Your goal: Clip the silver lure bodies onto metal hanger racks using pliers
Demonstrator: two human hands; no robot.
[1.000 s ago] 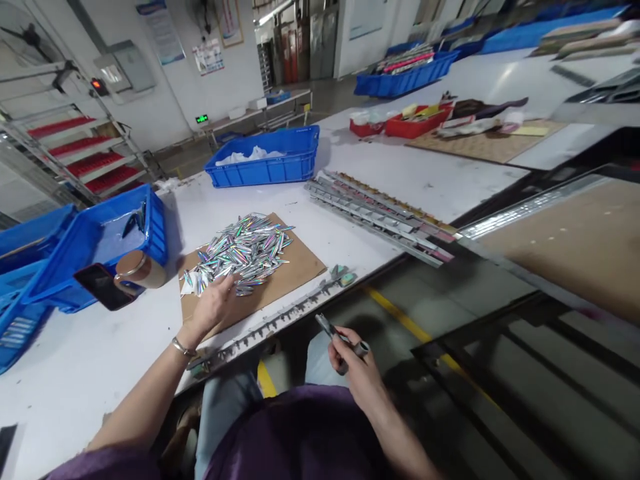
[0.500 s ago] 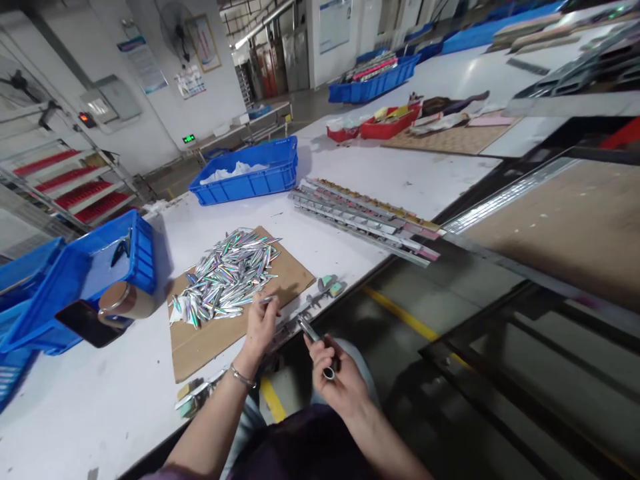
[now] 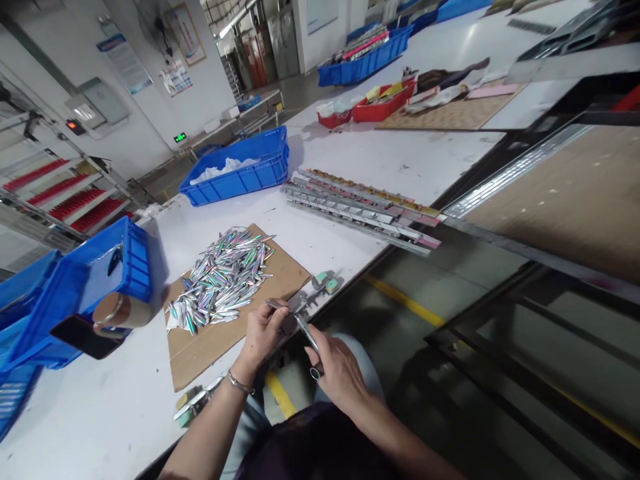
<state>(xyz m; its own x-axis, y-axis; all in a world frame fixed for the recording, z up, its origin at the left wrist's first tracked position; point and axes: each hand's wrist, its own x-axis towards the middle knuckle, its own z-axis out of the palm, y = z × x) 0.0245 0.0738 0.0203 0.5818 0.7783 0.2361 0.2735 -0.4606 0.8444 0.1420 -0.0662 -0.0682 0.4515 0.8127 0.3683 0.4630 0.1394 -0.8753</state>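
A heap of shiny holographic slivers (image 3: 223, 275) lies on a brown cardboard sheet (image 3: 207, 343) on the white table (image 3: 100, 407). My left hand (image 3: 263, 331) is at the sheet's near right corner, fingers pinched on one sliver (image 3: 274, 305). Beside it, my right hand (image 3: 334, 363) grips a slim metal tool (image 3: 306, 333), tip pointing up toward the sliver. A long metal strip with clips (image 3: 320, 288) runs along the table's front edge under both hands.
A blue bin (image 3: 240, 168) with white bags sits behind the heap. Another blue bin (image 3: 85, 280) stands left, with a copper-coloured can (image 3: 117, 310) and a dark phone (image 3: 80, 335). Long loaded racks (image 3: 360, 208) lie to the right. Red trays (image 3: 383, 103) sit farther back.
My left hand left the heap with one sliver and came to the table's front edge. My right hand rose with the tool to meet it.
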